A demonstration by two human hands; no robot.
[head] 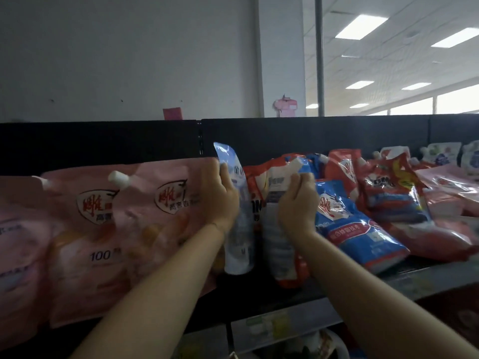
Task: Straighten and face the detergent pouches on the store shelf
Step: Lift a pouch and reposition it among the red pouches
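My left hand (219, 195) grips a light blue and white detergent pouch (238, 229) that stands upright and edge-on at the shelf's middle. My right hand (298, 203) grips the upper part of a white and orange pouch (281, 250) just to its right, below its white cap. Pink pouches (103, 229) with white caps stand upright in a row on the left. A blue pouch (360, 224) lies tilted on its back to the right, with red pouches (396, 193) leaning in a heap behind it.
The black shelf back panel (311, 133) rises behind the pouches. The shelf's front edge with price labels (280, 325) runs below my arms. More white and pink pouches (445, 154) sit at the far right. A white wall and ceiling lights are above.
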